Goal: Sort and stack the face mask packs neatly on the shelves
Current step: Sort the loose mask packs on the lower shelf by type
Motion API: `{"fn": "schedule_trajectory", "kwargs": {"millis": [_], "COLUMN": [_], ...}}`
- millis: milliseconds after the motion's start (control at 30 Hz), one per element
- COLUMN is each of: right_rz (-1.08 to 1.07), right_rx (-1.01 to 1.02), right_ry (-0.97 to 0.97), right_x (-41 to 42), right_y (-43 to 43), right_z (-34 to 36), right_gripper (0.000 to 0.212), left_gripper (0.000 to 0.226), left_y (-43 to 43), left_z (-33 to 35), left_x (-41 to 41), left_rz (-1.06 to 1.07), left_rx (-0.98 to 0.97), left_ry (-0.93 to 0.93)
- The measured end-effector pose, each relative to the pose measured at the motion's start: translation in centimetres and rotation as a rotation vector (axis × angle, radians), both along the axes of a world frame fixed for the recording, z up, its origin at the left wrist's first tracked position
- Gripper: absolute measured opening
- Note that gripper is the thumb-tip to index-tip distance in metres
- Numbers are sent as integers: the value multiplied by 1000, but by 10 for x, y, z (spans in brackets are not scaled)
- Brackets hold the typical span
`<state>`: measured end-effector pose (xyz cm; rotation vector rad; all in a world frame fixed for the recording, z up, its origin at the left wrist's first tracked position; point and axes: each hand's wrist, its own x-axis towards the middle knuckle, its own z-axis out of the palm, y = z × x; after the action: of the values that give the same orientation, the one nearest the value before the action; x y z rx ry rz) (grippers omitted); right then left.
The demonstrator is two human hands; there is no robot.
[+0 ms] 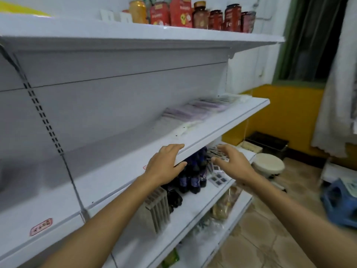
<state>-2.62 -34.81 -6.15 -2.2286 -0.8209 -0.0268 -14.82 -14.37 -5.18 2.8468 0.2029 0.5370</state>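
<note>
Flat face mask packs (195,111), pale purple and clear, lie in an overlapping row at the right end of the middle white shelf (228,120). One clear pack (185,130) sits nearest the shelf's front edge. My left hand (166,165) rests on that shelf's front lip with fingers over the top and thumb below. My right hand (229,161) hovers with spread fingers in front of the shelf below, over packs with dark squares (217,179). Neither hand holds a pack.
Dark purple bottles (193,175) and a ribbed grey item (156,207) stand on the lower shelf. Jars and red packets (193,14) line the top shelf. On the floor at right are a white stool (268,164), a blue plastic stool (340,202) and a dark crate (268,144).
</note>
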Motion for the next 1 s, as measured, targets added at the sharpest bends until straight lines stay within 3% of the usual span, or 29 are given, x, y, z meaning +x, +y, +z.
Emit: {"fn": "schedule_trajectory", "kwargs": {"millis": [300,633,833,933,1000], "right_rz": [80,210,260,271,256], "right_rx": [0,-114,-54,80,181], "right_ry": [-16,-130,-166,-232,-271], "right_x": [54,188,237,248,258], "right_y": [23,108,156,170,179], "right_z": [-18,17,6,-4,-4], "right_gripper": [54,48,41,37,34], "left_gripper": [56,55,61,69,62], "left_y": [24,106,149,156,157], "left_z": [-6,10,10,2,-3], "left_x": [59,186,246,264,272], "left_rz": [64,143,200,194,192], "left_rx": [-48,-211,-252,-279,-298], "left_ry": [19,-133,-118,-101,-83]}}
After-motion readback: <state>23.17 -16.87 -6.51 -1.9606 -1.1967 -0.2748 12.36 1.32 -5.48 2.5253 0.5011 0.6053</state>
